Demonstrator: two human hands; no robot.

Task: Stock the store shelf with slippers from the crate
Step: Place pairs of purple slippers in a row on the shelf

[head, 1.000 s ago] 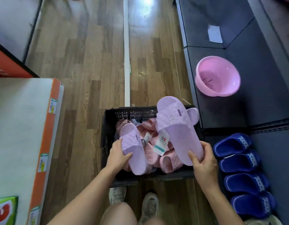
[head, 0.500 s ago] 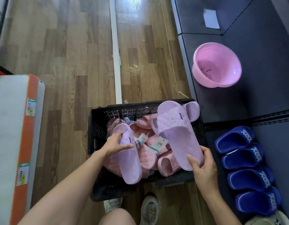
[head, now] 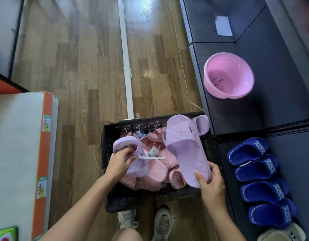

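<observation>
A black mesh crate (head: 113,200) stands on the wooden floor at my feet, holding several pink slippers (head: 159,171). My left hand (head: 119,163) grips a lilac slipper (head: 132,153) over the crate's left side, fingers curled into its strap. My right hand (head: 211,185) holds the heel of a second lilac slipper (head: 186,148), raised toe-up over the crate's right side. A thin string with a paper tag (head: 152,153) joins the two. Another lilac slipper (head: 201,124) lies at the crate's far right corner. The dark shelf (head: 280,119) lies to the right.
Several navy slippers (head: 261,180) sit in a row on the lower right shelf, with a beige one (head: 282,233) below them. A pink plastic basin (head: 228,75) rests on the shelf farther back. A white counter with an orange edge (head: 44,145) stands on the left.
My left hand has turned its lilac slipper and pushed its fingers into the strap. The tag string now stretches between the two slippers. My right hand keeps its slipper raised.
</observation>
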